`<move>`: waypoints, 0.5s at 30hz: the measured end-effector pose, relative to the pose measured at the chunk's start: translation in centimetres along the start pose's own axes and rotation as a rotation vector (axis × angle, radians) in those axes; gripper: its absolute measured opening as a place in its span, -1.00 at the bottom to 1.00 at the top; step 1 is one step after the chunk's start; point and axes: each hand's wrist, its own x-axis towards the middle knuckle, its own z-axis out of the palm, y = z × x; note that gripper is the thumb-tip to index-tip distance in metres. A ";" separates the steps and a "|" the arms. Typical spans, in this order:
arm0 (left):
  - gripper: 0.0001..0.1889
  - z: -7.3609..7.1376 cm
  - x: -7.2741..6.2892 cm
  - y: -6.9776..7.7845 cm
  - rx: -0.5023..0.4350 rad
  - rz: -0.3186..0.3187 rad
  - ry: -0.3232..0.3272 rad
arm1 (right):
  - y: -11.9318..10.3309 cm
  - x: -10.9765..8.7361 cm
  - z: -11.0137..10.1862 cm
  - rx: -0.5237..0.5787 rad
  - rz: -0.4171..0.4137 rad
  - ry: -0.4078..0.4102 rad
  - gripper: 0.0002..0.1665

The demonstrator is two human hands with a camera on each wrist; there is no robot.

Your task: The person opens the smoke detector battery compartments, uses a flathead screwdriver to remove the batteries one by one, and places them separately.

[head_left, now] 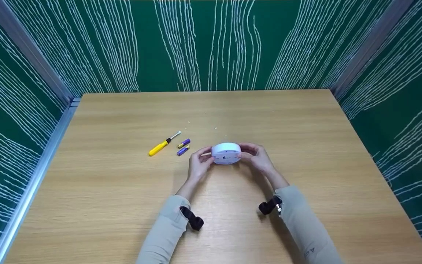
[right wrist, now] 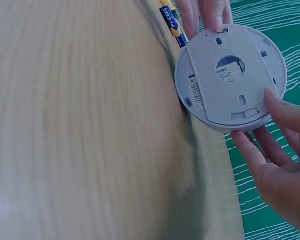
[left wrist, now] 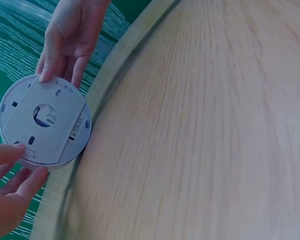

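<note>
A round white smoke alarm (head_left: 226, 148) is held between both hands above the table, tilted so its back faces the person. That back carries a flat mounting plate (left wrist: 55, 97) with slots and a round central hole, and a printed label shows beside it. My left hand (head_left: 199, 164) grips the left rim, thumb on the back and fingers behind. On the opposite rim my right hand (head_left: 258, 157) pinches in the same way, its thumb (right wrist: 272, 97) pressing near the plate's edge. Parts of the fingers behind the alarm are hidden.
Left of the hands, two purple-and-yellow batteries (head_left: 184, 143) lie on the wooden table (head_left: 123, 205). Beside them is a yellow-handled screwdriver (head_left: 158, 149). A few tiny white specks are scattered farther back. Green, white-streaked walls (head_left: 203, 44) stand around the table.
</note>
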 end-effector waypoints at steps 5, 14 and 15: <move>-0.58 0.2 -0.9 2.7 0.080 -0.077 -0.027 | 0.2 -0.2 -0.1 0.014 -0.063 -0.005 -0.52; -0.53 0.2 -2.0 5.4 0.124 -0.130 -0.096 | 0.2 -0.9 -0.2 0.032 -0.110 -0.039 -0.53; -0.53 0.2 -2.1 5.4 0.122 -0.138 -0.103 | 0.2 -1.0 -0.2 0.034 -0.116 -0.048 -0.53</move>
